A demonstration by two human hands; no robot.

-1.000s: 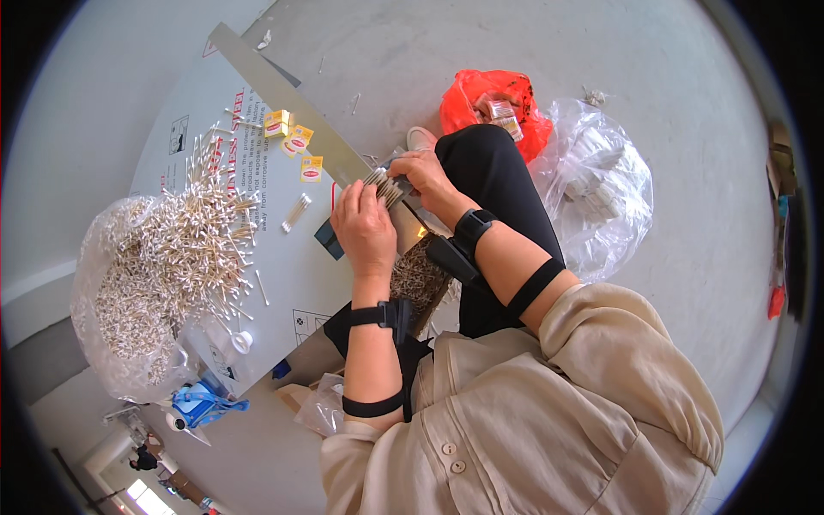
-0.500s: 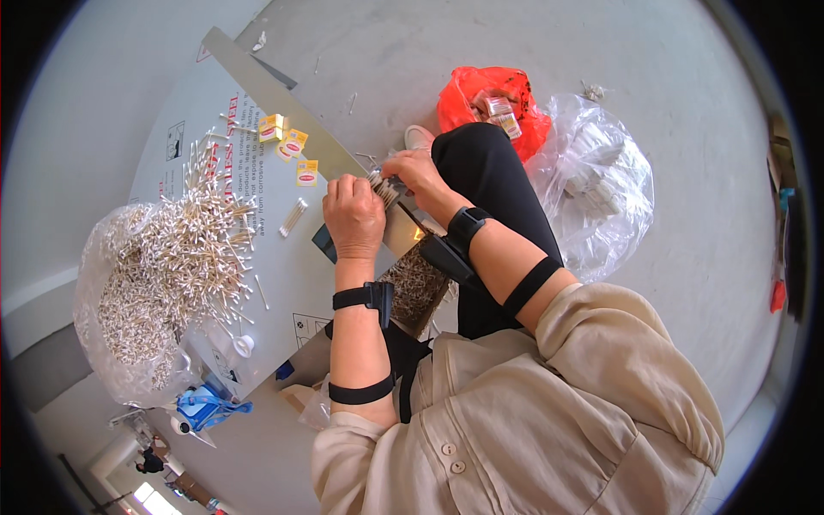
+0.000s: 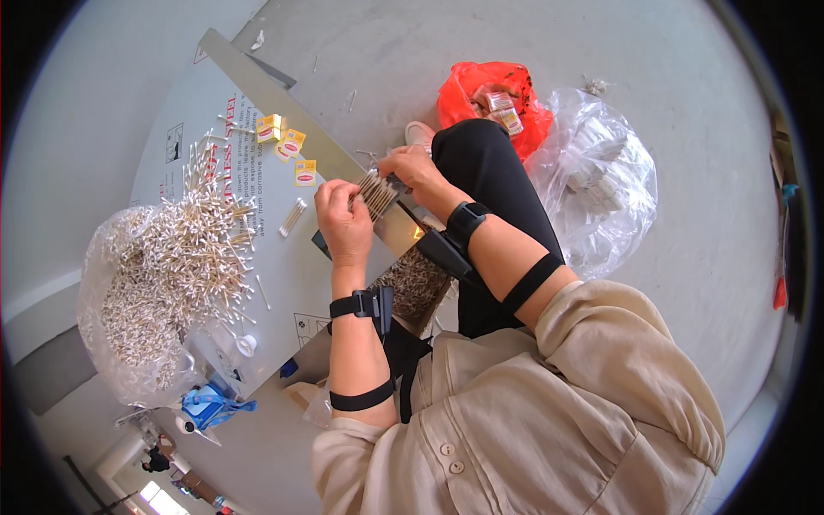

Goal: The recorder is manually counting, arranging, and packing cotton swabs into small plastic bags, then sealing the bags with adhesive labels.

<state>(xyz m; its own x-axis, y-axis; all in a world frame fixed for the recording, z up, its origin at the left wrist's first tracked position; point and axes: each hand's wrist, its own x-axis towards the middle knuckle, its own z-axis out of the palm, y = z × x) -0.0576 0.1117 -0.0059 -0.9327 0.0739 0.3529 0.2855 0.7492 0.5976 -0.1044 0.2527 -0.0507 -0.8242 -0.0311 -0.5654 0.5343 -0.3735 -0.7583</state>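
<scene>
A bundle of cotton swabs (image 3: 376, 196) is held between my hands over the table's edge, its sticks side by side. My left hand (image 3: 342, 221) pinches the near left side of the bundle with fingers curled. Closed around the upper right end is my right hand (image 3: 415, 172); its fingertips are partly hidden. A few more swabs (image 3: 293, 217) lie in a small row on the table, left of my left hand. Beyond them are small yellow-and-white cards (image 3: 290, 144) and a little stack of the same cards (image 3: 269, 128).
A big heap of loose swabs (image 3: 172, 275) spills from a clear bag onto the metal-sheet table (image 3: 283, 266). Under my forearms is a box of swabs (image 3: 412, 287). A red bag (image 3: 481, 86) and a clear bag of packs (image 3: 639, 202) stand on the floor at right.
My left hand has shifted slightly left and its fingers have loosened from over the bundle, so more of the sticks show. My right hand has barely moved.
</scene>
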